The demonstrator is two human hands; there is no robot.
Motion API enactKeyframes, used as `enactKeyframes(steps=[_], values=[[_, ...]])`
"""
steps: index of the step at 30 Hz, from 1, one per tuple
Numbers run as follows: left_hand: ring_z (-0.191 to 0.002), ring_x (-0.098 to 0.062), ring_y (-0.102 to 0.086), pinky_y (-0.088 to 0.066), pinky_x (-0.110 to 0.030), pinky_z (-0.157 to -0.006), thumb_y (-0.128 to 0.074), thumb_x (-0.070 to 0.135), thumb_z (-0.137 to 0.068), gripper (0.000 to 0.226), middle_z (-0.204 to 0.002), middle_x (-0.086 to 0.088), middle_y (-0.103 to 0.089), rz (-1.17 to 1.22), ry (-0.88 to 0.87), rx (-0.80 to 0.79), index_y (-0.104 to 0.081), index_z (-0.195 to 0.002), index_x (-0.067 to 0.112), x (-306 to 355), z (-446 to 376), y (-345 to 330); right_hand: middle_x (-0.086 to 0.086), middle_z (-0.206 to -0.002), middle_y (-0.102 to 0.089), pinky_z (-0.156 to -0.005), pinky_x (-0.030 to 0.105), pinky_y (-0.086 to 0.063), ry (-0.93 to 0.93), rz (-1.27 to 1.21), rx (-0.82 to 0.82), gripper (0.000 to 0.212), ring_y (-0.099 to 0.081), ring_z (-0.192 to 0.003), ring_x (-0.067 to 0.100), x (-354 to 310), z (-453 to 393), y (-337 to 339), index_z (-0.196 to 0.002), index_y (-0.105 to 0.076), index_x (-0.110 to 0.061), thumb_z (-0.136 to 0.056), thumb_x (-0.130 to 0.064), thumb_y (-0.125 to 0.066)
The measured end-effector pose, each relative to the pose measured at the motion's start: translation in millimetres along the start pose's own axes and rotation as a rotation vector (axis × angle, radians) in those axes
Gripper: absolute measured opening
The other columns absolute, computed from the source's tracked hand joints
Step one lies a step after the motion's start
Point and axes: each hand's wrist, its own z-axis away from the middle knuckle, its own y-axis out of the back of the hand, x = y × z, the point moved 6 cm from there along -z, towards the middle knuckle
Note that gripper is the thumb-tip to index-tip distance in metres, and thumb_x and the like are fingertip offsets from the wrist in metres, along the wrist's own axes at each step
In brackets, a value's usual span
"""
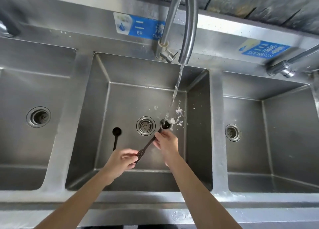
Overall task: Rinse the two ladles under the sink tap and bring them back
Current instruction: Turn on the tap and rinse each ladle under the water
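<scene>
From the head view, the left hand (pixel 120 161) pinches the handle end of one ladle (pixel 149 143) while the right hand (pixel 166 142) closes around its neck, bowl under the tap (pixel 184 38) stream; splashing water could make wet fingers slip. The second ladle (pixel 116 137) lies in the middle basin (pixel 198 125).

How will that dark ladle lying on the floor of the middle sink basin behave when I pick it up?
The spare ladle looks thin and straight, so it is probably stiff and light. It lies flat on the wet steel basin, so the slim handle may be slippery and awkward to pinch. Its round bowl could let it rock a little if nudged.
</scene>
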Motion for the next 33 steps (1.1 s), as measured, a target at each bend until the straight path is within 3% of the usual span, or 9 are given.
enactKeyframes(steps=[2, 4, 6, 8, 12, 17, 22, 26, 33], values=[[-0.086, -0.021, -0.075, -0.062, -0.024, -0.075, -0.071, 0.002, -0.089, 0.020, -0.100, -0.018, -0.076, 0.060, -0.011, 0.015, -0.078, -0.099, 0.018, 5.0, 5.1, 0.3, 0.027, -0.104, -0.075, -0.067, 0.024, -0.062, -0.017, -0.048, -0.030, 0.031, -0.072, -0.071, 0.017, -7.9, 1.8, 0.0, -0.117, -0.063, -0.003, -0.088, -0.003, -0.076], [-0.089, -0.020, -0.076, -0.062, -0.025, -0.076, -0.070, 0.002, -0.089, 0.027, -0.098, -0.014, -0.078, 0.083, -0.027, 0.010, -0.080, -0.092, 0.027, 11.7, 8.8, 2.1, 0.012, -0.087, -0.078, -0.071, 0.031, -0.065, -0.050, -0.116, -0.057, 0.047, -0.074, -0.068, 0.017, -16.1, 2.2, 3.1, -0.129, -0.055, -0.015, -0.088, -0.009, -0.078], [-0.092, -0.019, -0.076, -0.061, -0.025, -0.078, -0.070, 0.002, -0.090, 0.034, -0.097, -0.011, -0.079, 0.095, -0.041, 0.000, -0.081, -0.087, 0.034, 19.1, 11.3, 4.6, 0.002, -0.080, -0.078, -0.079, 0.039, -0.066, -0.055, -0.102, -0.064, 0.040, -0.076, -0.069, 0.020, -28.4, 1.1, 7.4, -0.128, -0.055, -0.024, -0.093, -0.013, -0.073], [-0.092, -0.016, -0.075, -0.061, -0.024, -0.077, -0.069, 0.003, -0.091, 0.036, -0.096, -0.008, -0.080, 0.102, -0.051, -0.002, -0.081, -0.086, 0.036, 26.2, 13.9, 7.8, 0.007, -0.085, -0.075, -0.068, 0.034, -0.066, -0.033, -0.068, -0.076, 0.026, -0.076, -0.068, 0.019, -44.3, 1.1, 10.5, -0.116, -0.065, -0.023, -0.096, -0.007, -0.065], [-0.098, -0.020, -0.074, -0.061, -0.022, -0.079, -0.066, 0.001, -0.092, 0.027, -0.099, -0.010, -0.079, 0.082, -0.086, 0.040, -0.078, -0.103, 0.023, 37.3, 17.7, 18.1, 0.016, -0.090, -0.073, -0.053, 0.023, -0.058, 0.033, 0.092, -0.059, 0.029, -0.072, -0.061, 0.019, -73.7, 0.9, 11.5, -0.111, -0.068, -0.007, -0.089, 0.010, -0.059], [-0.096, -0.023, -0.069, -0.061, -0.020, -0.078, -0.062, -0.003, -0.094, 0.026, -0.106, -0.021, -0.074, 0.110, -0.114, 0.131, -0.075, -0.114, 0.007, 42.7, 19.1, 35.4, 0.025, -0.104, -0.074, -0.061, 0.027, -0.065, 0.107, 0.236, -0.129, 0.034, -0.079, -0.066, 0.027, -95.4, 3.6, 4.3, -0.115, -0.066, -0.003, -0.085, 0.012, -0.074], [-0.097, -0.028, -0.070, -0.062, -0.021, -0.073, -0.064, -0.003, -0.093, 0.022, -0.105, -0.022, -0.074, 0.279, -0.122, 0.214, -0.076, -0.108, 0.005, 51.0, 15.6, 42.3, 0.013, -0.092, -0.075, -0.057, 0.025, -0.064, 0.221, 0.364, -0.056, 0.018, -0.079, -0.060, 0.019, -109.2, 6.8, 7.0, -0.096, -0.075, -0.011, -0.084, 0.001, -0.082], [-0.095, -0.025, -0.069, -0.062, -0.021, -0.073, -0.066, -0.003, -0.091, 0.018, -0.105, -0.018, -0.073, 0.428, -0.120, 0.260, -0.077, -0.097, 0.009, 53.5, 9.5, 40.4, 0.011, -0.100, -0.078, -0.071, 0.033, -0.067, 0.209, 0.466, -0.022, 0.034, -0.081, -0.077, 0.023, -106.9, 9.2, 7.9, -0.102, -0.080, -0.017, -0.081, 0.009, -0.075], [-0.105, -0.028, -0.071, -0.062, -0.025, -0.078, -0.070, -0.001, -0.089, 0.015, -0.110, -0.017, -0.073, 0.519, -0.134, 0.330, -0.078, -0.098, 0.007, 52.4, 8.2, 47.2, 0.001, -0.092, -0.078, -0.055, 0.019, -0.061, 0.207, 0.457, 0.028, 0.031, -0.079, -0.062, 0.022, -115.6, 20.4, 9.0, -0.102, -0.081, -0.020, -0.086, 0.006, -0.074]])
